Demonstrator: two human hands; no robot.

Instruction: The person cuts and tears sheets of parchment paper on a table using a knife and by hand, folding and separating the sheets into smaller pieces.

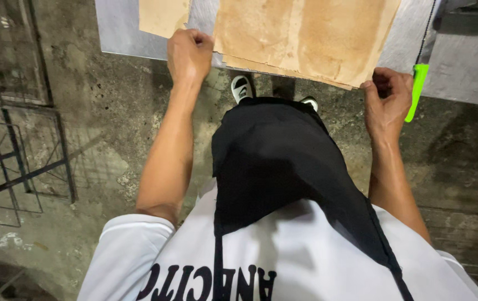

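Observation:
A stack of brown, stained paper sheets (306,33) lies on a grey metal table (119,28) and overhangs its near edge. My left hand (190,53) is closed on the left near corner of the stack. At the right near corner my right hand (387,100) pinches the edge of the sheets between thumb and fingers. Another brown sheet (163,15) lies further left on the table, above my left hand.
A bright green handle (416,92) on a dark cord hangs just right of my right hand. I wear a black apron (283,161) over a white shirt. A rough concrete floor (105,128) is below; metal grid racks (21,167) stand at the left.

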